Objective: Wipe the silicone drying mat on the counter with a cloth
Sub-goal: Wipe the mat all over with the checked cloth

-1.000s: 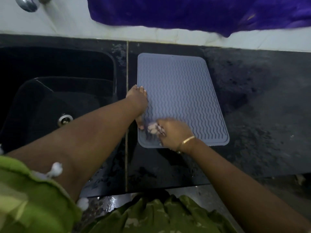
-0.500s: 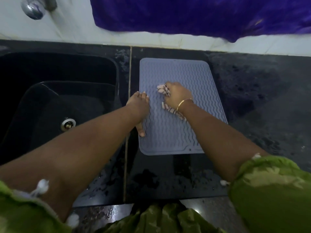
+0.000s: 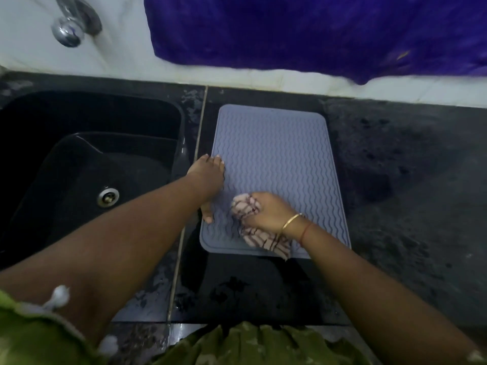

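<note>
1. silicone drying mat [image 3: 279, 164]: grey-blue with wavy ribs, lying flat on the black counter [image 3: 408, 206], just right of the black sink [image 3: 87, 143].
2. left hand [image 3: 207, 177]: palm down on the mat's 9 o'clock edge, fingers spread flat and open, thumb pointing toward 6 o'clock; it grips nothing.
3. right hand [image 3: 268, 212]: on the mat's 6 o'clock portion, fingers closed around the cloth [image 3: 247, 206].
4. cloth: pale with dark stripes, bunched under the right hand; a loose end trails toward the mat's near edge.
5. gold bangle [image 3: 291, 222]: on the right wrist.
6. purple fabric [image 3: 316, 30]: hanging at 12 o'clock, above the white wall strip.
</note>
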